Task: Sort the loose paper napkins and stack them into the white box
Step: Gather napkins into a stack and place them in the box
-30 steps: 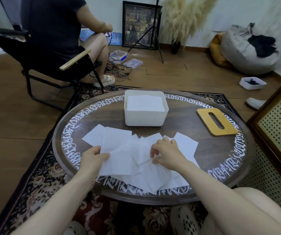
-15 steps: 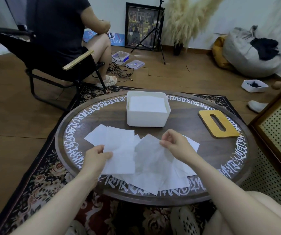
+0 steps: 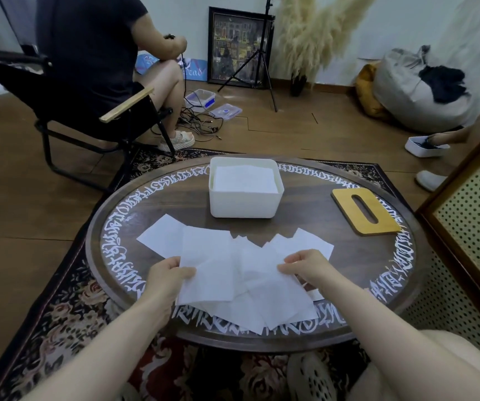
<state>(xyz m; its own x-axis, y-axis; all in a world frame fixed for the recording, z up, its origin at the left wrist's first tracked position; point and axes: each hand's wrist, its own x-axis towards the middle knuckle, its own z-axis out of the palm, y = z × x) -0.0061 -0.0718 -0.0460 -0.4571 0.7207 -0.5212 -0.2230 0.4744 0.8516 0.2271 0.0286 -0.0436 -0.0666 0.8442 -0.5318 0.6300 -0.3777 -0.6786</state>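
1. Hands reach over the table's (image 3: 305,215) near edge: left hand (image 3: 167,277) and right hand (image 3: 308,266) each pinch a napkin edge.
2. Napkins (image 3: 233,273) lie scattered between the fingers, nearer than the box (image 3: 244,202).

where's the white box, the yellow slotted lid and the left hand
white box (image 3: 243,208): head view, front wall
yellow slotted lid (image 3: 346,199): head view, solid part left of slot
left hand (image 3: 169,274): head view, back of hand

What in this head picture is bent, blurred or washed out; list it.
Head view: wide-angle bend curves the floorboards and the round table rim; white napkins wash out so their overlapping edges are faint; napkins in the white box lack detail; left hand and right hand stay fairly sharp.
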